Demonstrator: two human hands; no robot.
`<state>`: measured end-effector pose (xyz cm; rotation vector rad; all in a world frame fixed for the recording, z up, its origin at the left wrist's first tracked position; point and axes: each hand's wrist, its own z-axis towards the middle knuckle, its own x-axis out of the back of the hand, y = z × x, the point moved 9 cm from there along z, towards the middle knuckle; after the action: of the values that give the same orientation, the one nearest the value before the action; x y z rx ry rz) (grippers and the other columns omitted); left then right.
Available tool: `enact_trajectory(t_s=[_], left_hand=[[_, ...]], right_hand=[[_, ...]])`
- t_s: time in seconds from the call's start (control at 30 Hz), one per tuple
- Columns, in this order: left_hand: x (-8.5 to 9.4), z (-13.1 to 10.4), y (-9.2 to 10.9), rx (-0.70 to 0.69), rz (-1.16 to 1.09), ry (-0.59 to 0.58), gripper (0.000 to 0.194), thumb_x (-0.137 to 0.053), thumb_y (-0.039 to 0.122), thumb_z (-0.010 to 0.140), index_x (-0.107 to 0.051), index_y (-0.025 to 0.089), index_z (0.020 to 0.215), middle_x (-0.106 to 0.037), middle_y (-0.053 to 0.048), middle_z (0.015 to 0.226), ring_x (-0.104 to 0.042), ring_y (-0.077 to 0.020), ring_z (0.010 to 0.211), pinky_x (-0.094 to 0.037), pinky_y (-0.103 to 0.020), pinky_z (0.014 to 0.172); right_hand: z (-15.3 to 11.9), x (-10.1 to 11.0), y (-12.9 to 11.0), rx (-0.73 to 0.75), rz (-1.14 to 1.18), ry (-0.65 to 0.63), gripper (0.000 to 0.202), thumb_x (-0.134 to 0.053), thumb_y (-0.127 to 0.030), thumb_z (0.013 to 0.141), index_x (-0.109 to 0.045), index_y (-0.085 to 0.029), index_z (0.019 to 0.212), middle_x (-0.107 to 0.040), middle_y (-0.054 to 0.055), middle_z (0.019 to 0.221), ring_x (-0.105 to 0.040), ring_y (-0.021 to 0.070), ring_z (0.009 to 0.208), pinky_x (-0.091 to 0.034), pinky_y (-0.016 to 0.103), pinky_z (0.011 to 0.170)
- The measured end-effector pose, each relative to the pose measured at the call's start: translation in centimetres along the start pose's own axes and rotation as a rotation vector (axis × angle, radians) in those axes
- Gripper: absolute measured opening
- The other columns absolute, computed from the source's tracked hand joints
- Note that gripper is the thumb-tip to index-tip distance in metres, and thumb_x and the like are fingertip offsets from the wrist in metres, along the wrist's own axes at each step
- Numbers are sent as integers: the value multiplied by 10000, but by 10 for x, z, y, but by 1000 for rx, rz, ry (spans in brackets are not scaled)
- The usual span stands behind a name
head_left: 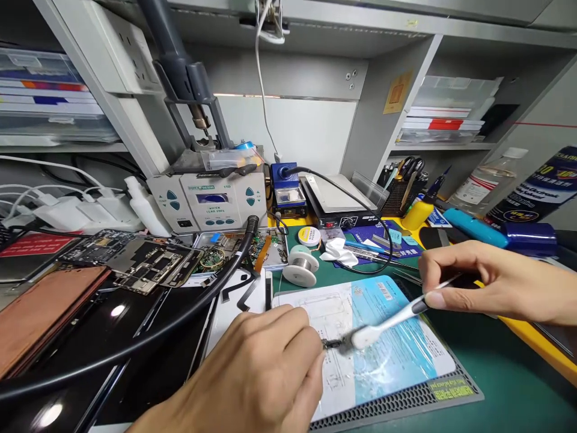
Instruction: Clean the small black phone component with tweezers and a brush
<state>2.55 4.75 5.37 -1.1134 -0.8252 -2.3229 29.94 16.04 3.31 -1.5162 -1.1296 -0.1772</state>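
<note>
My right hand (487, 282) grips a white toothbrush (396, 316) with a dark grip section, its head pointing left and down. The bristles are at a small dark part (332, 344), whose end sticks out from the closed fingers of my left hand (279, 361). That part is mostly hidden by my fingers, so its kind cannot be made out. Below both hands lies a plastic-covered white and blue sheet (396, 361) on a grey mat (455, 385) with a honeycomb edge.
A black hose (180, 337) crosses the left side, over dark phone panels. Circuit boards (148, 258) lie behind them. At the back stand a soldering station (216, 198), a solder spool (301, 266) and a flat heating plate (340, 198). Bottles (489, 180) stand at the right.
</note>
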Motion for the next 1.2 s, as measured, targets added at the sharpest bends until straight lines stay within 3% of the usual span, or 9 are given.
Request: enact_trajectory(t_s=[0.27, 0.5, 0.63, 0.67, 1.0, 1.2], left_hand=[[-4, 3, -4, 6, -19, -23, 246, -556, 59, 1038, -722, 179, 901, -673, -23, 835, -678, -196, 730, -588, -359, 679], [1, 4, -4, 32, -39, 17, 254, -542, 34, 1017, -712, 186, 906, -673, -10, 824, -676, -171, 724, -565, -325, 674], [-3, 3, -9, 28, -47, 13, 221, -557, 57, 1017, -712, 184, 923, -692, -12, 850, -671, -163, 725, -556, -321, 671], [-2, 3, -7, 5, -66, 40, 247, -550, 48, 998, -679, 195, 848, -659, 1, 784, -645, -155, 683, -537, -313, 637], [-3, 6, -13, 92, -61, 94, 230, -537, 40, 941, -645, 196, 811, -608, 35, 734, -580, -119, 629, -450, -300, 583], [-4, 6, -14, 112, -71, 61, 241, -522, 57, 960, -629, 199, 797, -575, 41, 718, -568, -117, 621, -445, -291, 576]], right_hand=[[-3, -6, -7, -39, 8, 8, 470, -932, -735, 748, -765, -296, 739, -672, 17, 725, -559, 260, 699, -411, 332, 620], [-5, -12, -14, 1, -104, 9, 430, -855, -734, 827, -763, -318, 772, -698, 40, 752, -590, 276, 709, -447, 343, 623], [-3, -14, -18, 26, -60, 27, 437, -842, -739, 836, -763, -315, 765, -684, 40, 730, -562, 257, 669, -407, 327, 570], [-2, -14, -20, 31, -47, 34, 451, -838, -751, 836, -764, -313, 761, -676, 39, 723, -550, 251, 657, -399, 325, 561], [1, -14, -27, 28, -32, 53, 511, -834, -798, 830, -774, -295, 762, -619, 15, 706, -464, 218, 621, -332, 315, 516], [8, -24, -31, 47, 38, 34, 498, -880, -753, 810, -748, -277, 746, -581, -13, 693, -476, 213, 640, -373, 304, 569]])
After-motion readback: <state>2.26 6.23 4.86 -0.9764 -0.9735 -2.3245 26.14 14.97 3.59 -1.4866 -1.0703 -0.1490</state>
